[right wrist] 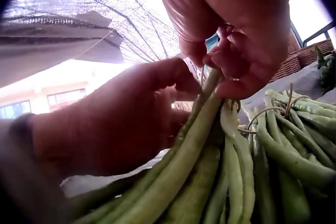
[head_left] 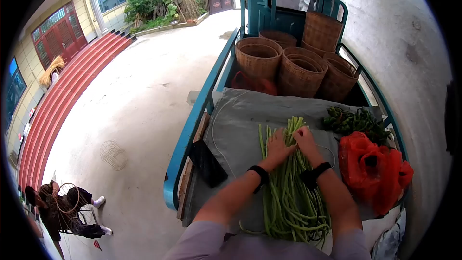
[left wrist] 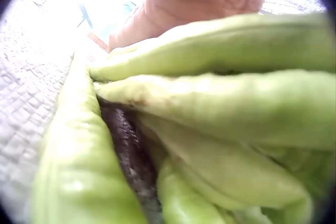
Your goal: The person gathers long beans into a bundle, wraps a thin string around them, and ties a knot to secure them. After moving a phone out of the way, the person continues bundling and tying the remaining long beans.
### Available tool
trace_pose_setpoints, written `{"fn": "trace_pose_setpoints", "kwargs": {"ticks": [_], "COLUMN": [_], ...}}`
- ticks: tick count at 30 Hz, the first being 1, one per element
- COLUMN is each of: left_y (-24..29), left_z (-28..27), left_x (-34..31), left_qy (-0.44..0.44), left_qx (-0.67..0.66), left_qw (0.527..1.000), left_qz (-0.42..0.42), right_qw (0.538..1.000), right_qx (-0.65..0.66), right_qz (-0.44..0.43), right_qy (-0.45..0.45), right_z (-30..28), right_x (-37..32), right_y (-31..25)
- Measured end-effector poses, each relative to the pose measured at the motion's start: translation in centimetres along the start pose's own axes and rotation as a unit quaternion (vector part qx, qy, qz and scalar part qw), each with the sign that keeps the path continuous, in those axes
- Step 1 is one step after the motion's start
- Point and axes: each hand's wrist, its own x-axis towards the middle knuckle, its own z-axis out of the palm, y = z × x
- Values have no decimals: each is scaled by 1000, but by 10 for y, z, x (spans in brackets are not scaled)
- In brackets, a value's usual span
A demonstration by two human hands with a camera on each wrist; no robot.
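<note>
A large heap of green long beans [head_left: 291, 192] lies lengthwise on a grey cloth [head_left: 245, 115] over the truck bed. At the beans' far end, my left hand [head_left: 278, 150] grips some beans, its thumb and fingers round them in the right wrist view. Close beside it, my right hand [right wrist: 236, 35] pinches the tip of a long bean [right wrist: 202, 108] with thumb and curled fingers. A thin brown tie [right wrist: 287, 103] runs round neighbouring beans. Beans fill most of the left wrist view, hiding the left fingers there.
Right of the beans are a red plastic bag [head_left: 370, 173] and dark green peppers [head_left: 356, 123]. A black bag [head_left: 207, 163] lies left. Several wicker baskets [head_left: 301, 72] stand toward the cab. A blue side rail [head_left: 192, 125] edges the bed. A person [head_left: 67, 207] sits on the ground at lower left.
</note>
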Motion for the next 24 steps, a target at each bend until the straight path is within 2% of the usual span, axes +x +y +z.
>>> {"fn": "trace_pose_setpoints", "kwargs": {"ticks": [1, 3, 4, 5, 8, 11, 14, 17, 18, 20, 23, 24], "left_y": [3, 8, 3, -3, 15, 16, 24, 24, 20, 10, 12, 17], "left_z": [-1, -9, -8, -5, -18, -17, -19, -25, -23, -16, -19, -23], "left_x": [-7, -15, -12, -10, -12, -15, -16, -16, -16, -16, -21, -24], "left_qy": [1, -31, -48, -61, -72, -75, -73, -98, -92, -80, -64, -57], "left_qx": [17, 92, 111, 130, 156, 192, 210, 179, 175, 167, 179, 190], "left_qw": [1000, 995, 993, 989, 984, 976, 971, 974, 975, 977, 975, 978], "left_qz": [27, 6, -8, -20, -37, -76, -87, -93, -97, -106, -111, -57], "right_qw": [1000, 997, 993, 985, 952, 930, 980, 959, 935, 854, 826, 855], "right_qx": [11, 40, 99, 158, 282, 327, 61, 230, 327, 507, 562, 515], "right_qz": [21, 51, 46, 36, 104, 147, 152, 101, 108, 118, 38, 20], "right_qy": [4, -38, -50, -63, -52, -83, -116, -131, -87, 4, 27, 54], "right_z": [0, -1, 0, 1, -2, -12, -17, -13, -9, -3, -16, -23], "right_x": [1, 2, 5, 7, -8, -7, -15, -4, -6, -13, -10, -9], "right_y": [0, 2, 10, 18, 11, 39, 11, 22, 15, -7, -18, -20]}}
